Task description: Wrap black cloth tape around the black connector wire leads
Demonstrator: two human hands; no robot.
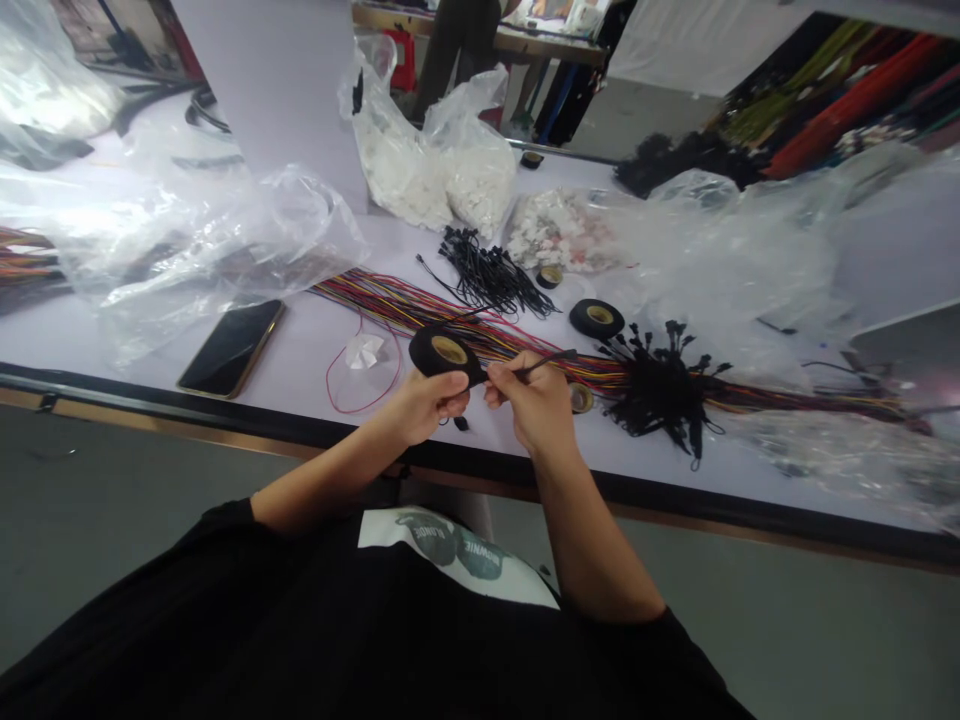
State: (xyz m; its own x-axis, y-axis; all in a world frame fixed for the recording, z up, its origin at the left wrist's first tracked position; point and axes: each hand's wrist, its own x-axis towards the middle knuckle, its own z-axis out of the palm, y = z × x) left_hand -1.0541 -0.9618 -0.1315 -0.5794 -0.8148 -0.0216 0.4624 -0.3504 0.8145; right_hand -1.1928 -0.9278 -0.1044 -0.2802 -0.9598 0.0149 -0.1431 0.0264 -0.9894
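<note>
My left hand is closed on a roll of black tape with a yellowish core, held above the table's front part. Close by on the right, my right hand pinches a short black cable whose dark end sticks out past the fingers. Between the two hands a dark strip spans from the roll to the pinched fingertips; whether it is tape or cable there I cannot tell. Beneath and behind the hands runs a long bundle of red, yellow and dark wires.
Behind lies a pile of short black cables; another black cable pile sits to the right. A second black tape roll rests between them. At left are a phone and a clear plastic bag. Bags of white parts stand farther back.
</note>
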